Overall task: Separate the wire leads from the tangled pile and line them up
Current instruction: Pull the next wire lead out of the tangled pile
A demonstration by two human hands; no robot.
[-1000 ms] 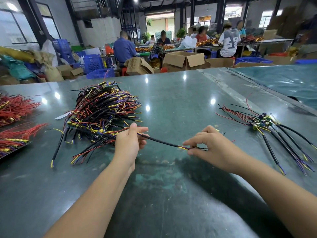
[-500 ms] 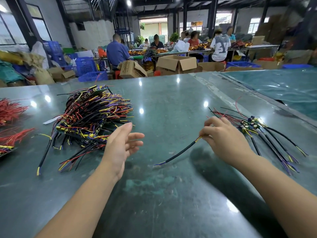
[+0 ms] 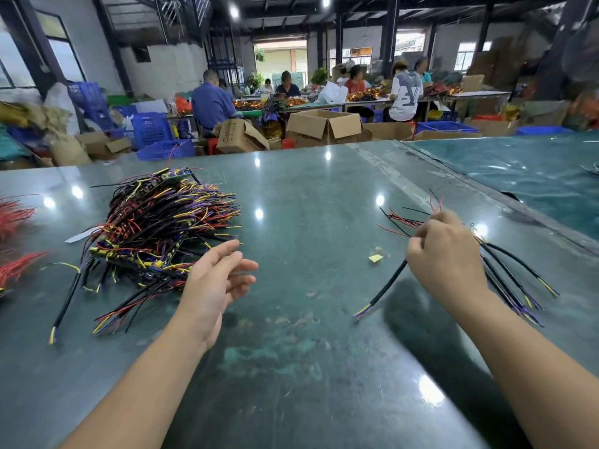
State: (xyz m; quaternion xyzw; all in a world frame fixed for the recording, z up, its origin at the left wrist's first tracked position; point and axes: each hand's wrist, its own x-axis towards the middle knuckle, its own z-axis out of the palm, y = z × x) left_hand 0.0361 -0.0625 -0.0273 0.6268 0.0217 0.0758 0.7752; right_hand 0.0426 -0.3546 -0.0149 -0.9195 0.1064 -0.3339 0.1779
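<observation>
Wire lead [image 3: 384,289] pinched in right hand [image 3: 445,254], left hand [image 3: 215,280] fingers relaxed, empty

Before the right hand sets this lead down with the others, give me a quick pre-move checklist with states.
1. Right hand has the lead: ok, its fingers are curled round the black wire lead.
2. Lead free of the tangled pile: ok, it hangs apart from the pile, and its free end is low over the table; whether it touches, cannot tell.
3. Left hand out of the way: ok, open, holds nothing, near the pile.
4. Sorted row in reach: ok, it lies right behind the right hand.
5. Lead in line with the row: not ok, it angles the other way.
6. Drop spot clear: cannot tell, the hand hides it.
</observation>
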